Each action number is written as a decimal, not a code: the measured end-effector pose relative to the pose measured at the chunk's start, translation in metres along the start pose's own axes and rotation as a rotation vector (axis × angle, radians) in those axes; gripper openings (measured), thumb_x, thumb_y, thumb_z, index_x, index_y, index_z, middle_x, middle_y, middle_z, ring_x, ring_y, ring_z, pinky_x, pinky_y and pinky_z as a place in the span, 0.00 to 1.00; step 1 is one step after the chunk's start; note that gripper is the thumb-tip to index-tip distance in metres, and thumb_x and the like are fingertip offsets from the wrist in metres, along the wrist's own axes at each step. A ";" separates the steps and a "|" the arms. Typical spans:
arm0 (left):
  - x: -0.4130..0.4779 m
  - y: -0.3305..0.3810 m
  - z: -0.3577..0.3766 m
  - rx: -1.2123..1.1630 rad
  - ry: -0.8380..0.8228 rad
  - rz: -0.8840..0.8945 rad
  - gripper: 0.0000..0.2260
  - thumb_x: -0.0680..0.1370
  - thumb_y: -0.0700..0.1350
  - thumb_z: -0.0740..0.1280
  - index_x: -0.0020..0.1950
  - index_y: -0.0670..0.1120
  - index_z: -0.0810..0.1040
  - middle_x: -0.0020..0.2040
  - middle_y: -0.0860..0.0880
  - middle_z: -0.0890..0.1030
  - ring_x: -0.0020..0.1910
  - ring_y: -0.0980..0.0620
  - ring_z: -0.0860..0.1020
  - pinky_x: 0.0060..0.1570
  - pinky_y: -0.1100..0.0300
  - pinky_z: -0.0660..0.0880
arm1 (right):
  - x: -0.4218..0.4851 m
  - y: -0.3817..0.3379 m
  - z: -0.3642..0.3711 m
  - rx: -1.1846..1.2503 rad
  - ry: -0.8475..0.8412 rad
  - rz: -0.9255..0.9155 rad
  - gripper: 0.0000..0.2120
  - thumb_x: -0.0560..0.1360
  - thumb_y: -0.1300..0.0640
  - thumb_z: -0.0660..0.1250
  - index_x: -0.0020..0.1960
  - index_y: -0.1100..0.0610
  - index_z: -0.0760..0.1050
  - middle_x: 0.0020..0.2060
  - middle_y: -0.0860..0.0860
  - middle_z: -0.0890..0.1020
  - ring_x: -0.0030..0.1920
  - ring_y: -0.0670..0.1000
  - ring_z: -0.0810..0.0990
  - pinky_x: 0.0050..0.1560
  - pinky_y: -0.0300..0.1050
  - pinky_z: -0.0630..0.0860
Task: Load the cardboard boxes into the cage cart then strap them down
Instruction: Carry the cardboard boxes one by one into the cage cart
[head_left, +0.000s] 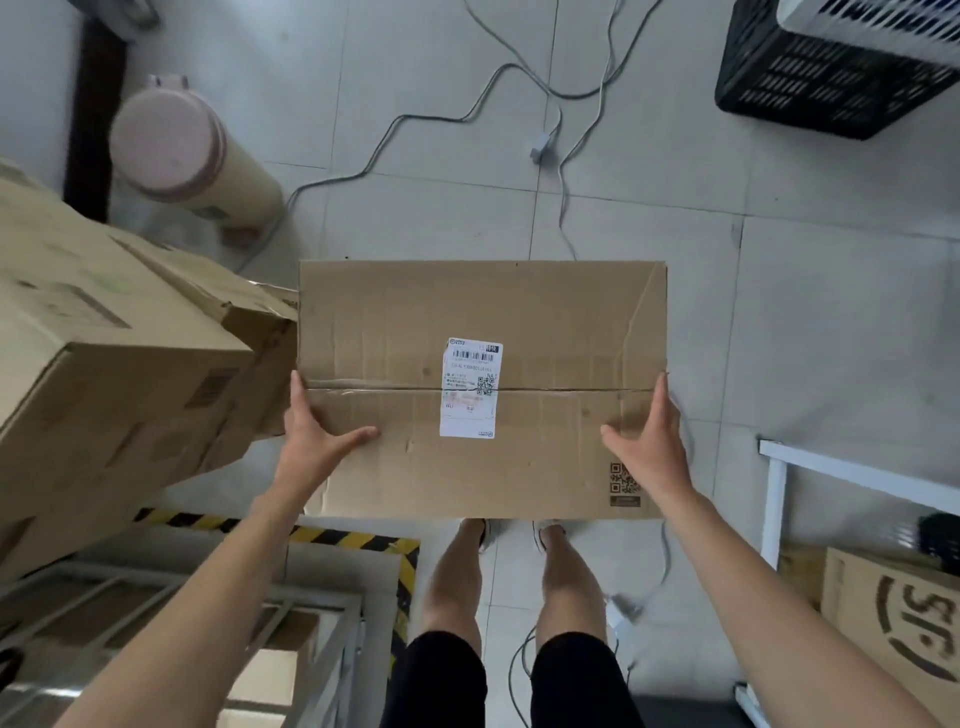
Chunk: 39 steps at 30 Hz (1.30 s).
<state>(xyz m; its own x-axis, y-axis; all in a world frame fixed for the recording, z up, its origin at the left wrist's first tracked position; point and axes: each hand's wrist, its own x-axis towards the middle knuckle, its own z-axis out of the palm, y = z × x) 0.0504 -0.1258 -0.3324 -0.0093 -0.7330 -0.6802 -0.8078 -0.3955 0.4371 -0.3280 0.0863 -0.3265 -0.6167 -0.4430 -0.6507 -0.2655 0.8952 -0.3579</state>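
I hold a flat brown cardboard box (395, 332) with a white shipping label in front of me, above the floor. My left hand (317, 428) clasps its left edge, thumb lying on the top face and fingers down the side. My right hand (647, 436) clasps the right edge the same way. Several other cardboard boxes (104, 364) are stacked at the left. The grey metal cage cart (311, 613) sits at lower left, below my left forearm, with a box visible inside it.
Grey cables (563, 171) trail across the tiled floor ahead. A pink-lidded bin (171, 143) stands at upper left, a black plastic crate (826, 73) at upper right. A white frame (779, 478) and a printed box (893, 613) are at right. Yellow-black hazard tape (358, 540) marks the floor.
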 end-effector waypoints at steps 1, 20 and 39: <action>-0.001 0.001 0.000 -0.023 0.004 -0.012 0.65 0.57 0.62 0.82 0.80 0.56 0.39 0.81 0.44 0.53 0.79 0.42 0.57 0.73 0.40 0.60 | 0.001 0.000 -0.002 0.021 -0.005 0.007 0.51 0.71 0.43 0.72 0.79 0.39 0.38 0.79 0.49 0.54 0.75 0.56 0.64 0.63 0.54 0.68; -0.238 0.161 -0.073 -0.199 0.307 0.113 0.53 0.65 0.56 0.81 0.80 0.51 0.53 0.73 0.44 0.72 0.70 0.42 0.72 0.68 0.47 0.70 | -0.081 -0.069 -0.242 0.152 0.023 -0.268 0.48 0.72 0.48 0.72 0.81 0.42 0.44 0.78 0.54 0.60 0.75 0.58 0.65 0.69 0.58 0.67; -0.519 -0.020 -0.244 -0.354 0.915 -0.085 0.50 0.63 0.64 0.78 0.78 0.59 0.53 0.72 0.49 0.73 0.66 0.39 0.75 0.65 0.44 0.72 | -0.319 -0.244 -0.175 0.151 -0.158 -0.921 0.44 0.72 0.47 0.70 0.81 0.43 0.48 0.77 0.53 0.62 0.74 0.58 0.66 0.66 0.58 0.68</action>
<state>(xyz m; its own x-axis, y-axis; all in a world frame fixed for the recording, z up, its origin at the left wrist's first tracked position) 0.2156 0.1278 0.1554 0.6213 -0.7809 -0.0645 -0.5599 -0.5000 0.6606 -0.1963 0.0175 0.0857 -0.1021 -0.9836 -0.1484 -0.4923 0.1796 -0.8517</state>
